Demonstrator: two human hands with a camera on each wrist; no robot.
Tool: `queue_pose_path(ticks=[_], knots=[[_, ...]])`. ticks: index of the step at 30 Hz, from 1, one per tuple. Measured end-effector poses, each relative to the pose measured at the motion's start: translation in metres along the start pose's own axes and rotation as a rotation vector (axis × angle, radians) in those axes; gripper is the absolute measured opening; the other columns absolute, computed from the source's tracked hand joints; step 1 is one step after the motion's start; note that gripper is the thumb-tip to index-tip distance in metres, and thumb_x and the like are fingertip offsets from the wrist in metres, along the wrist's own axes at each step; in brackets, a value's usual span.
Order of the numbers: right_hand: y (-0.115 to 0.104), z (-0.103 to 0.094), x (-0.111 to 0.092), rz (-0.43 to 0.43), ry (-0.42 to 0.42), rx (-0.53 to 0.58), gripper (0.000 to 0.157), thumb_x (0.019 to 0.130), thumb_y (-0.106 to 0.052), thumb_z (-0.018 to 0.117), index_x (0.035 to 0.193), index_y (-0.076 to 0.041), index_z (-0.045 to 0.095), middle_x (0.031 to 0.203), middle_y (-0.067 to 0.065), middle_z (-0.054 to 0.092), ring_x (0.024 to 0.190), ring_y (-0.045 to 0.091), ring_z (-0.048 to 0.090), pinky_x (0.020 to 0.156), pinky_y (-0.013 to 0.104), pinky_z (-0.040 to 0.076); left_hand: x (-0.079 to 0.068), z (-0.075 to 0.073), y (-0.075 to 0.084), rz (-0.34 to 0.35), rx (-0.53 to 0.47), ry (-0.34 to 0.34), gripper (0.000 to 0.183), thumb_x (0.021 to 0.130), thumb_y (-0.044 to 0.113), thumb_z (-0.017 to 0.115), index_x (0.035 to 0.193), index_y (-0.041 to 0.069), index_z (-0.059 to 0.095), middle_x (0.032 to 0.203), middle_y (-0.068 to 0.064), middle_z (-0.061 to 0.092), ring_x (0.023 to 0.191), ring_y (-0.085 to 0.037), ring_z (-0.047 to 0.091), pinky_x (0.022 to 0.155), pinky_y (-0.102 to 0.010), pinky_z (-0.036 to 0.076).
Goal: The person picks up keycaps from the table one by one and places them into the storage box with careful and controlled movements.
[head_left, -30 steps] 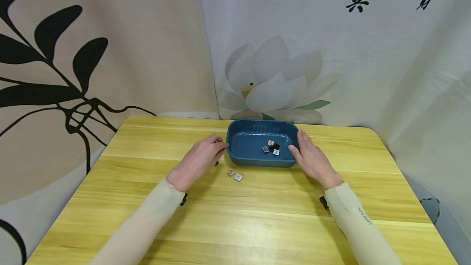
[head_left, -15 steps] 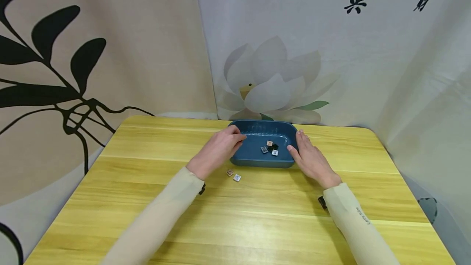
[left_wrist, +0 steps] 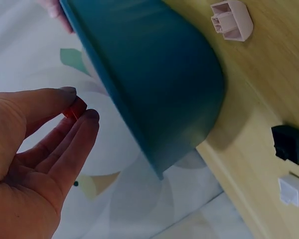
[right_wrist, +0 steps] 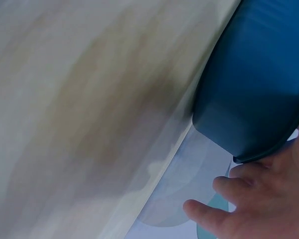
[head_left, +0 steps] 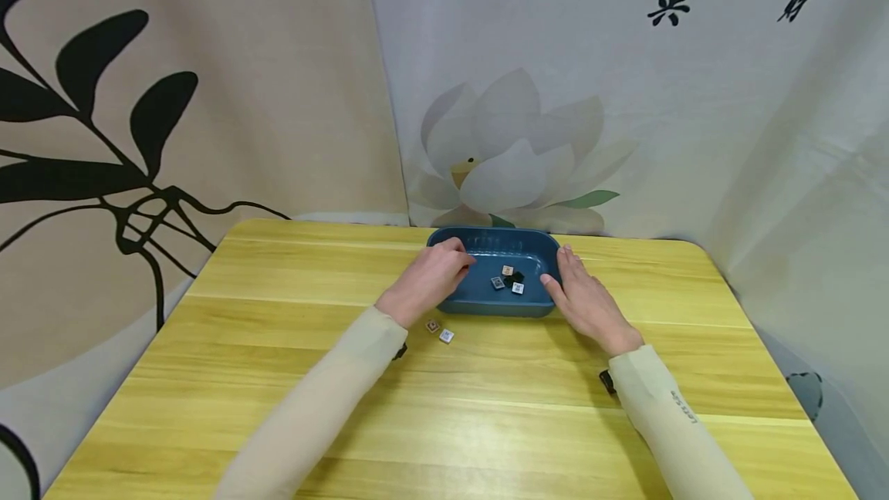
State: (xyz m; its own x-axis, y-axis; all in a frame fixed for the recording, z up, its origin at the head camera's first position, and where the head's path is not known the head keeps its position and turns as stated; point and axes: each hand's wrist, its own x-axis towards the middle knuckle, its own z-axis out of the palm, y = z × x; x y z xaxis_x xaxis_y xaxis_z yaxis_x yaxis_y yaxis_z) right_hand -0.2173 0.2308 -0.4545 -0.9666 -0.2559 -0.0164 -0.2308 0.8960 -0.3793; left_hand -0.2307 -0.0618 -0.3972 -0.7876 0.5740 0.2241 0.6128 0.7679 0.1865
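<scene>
A small red keycap [left_wrist: 75, 107] is pinched between the thumb and fingertips of my left hand [head_left: 432, 272], which is over the left end of the blue dish [head_left: 496, 307]. My right hand [head_left: 593, 307] rests at the dish's right end with its fingers straight. Inside the dish lie several keycaps: an orange-toned one [head_left: 508, 271], a grey one [head_left: 498, 282], a white one [head_left: 517, 288] and dark ones [head_left: 514, 278]. On the table by the dish, the left wrist view has a pink keycap [left_wrist: 234, 21], a black keycap [left_wrist: 288, 143] and a white keycap [left_wrist: 291, 189].
The wooden table [head_left: 486, 423] extends in front of the dish and to both sides. A printed curtain [head_left: 305, 83] hangs behind its back edge, close to the dish.
My left hand has moved right, from beside the dish's left rim to over its inside. The right hand has stayed at the right end.
</scene>
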Motion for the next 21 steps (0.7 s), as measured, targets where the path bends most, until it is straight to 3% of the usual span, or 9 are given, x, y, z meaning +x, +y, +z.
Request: queue_pose_path(ticks=[11, 21], knots=[[0.001, 0.0, 0.0, -0.008, -0.006, -0.014, 0.084, 0.111, -0.056, 0.024, 0.161, 0.01, 0.009, 0.17, 0.025, 0.003, 0.155, 0.046, 0.012, 0.122, 0.06, 0.019, 0.02, 0.019, -0.002, -0.034, 0.002, -0.112, 0.02, 0.1, 0.008, 0.07, 0.117, 0.007, 0.08, 0.105, -0.008, 0.072, 0.091, -0.018, 0.07, 0.082, -0.028, 0.059], [0.0, -0.001, 0.0, -0.004, -0.006, -0.005, 0.084, 0.111, -0.056, 0.024, 0.162, 0.009, 0.008, 0.171, 0.024, 0.002, 0.156, 0.044, 0.011, 0.121, 0.061, 0.02, 0.033, 0.03, -0.001, -0.119, 0.0, -0.231, 0.018, 0.104, 0.007, 0.063, 0.106, 0.007, 0.081, 0.096, -0.005, 0.07, 0.083, -0.018, 0.061, 0.078, -0.03, 0.056]])
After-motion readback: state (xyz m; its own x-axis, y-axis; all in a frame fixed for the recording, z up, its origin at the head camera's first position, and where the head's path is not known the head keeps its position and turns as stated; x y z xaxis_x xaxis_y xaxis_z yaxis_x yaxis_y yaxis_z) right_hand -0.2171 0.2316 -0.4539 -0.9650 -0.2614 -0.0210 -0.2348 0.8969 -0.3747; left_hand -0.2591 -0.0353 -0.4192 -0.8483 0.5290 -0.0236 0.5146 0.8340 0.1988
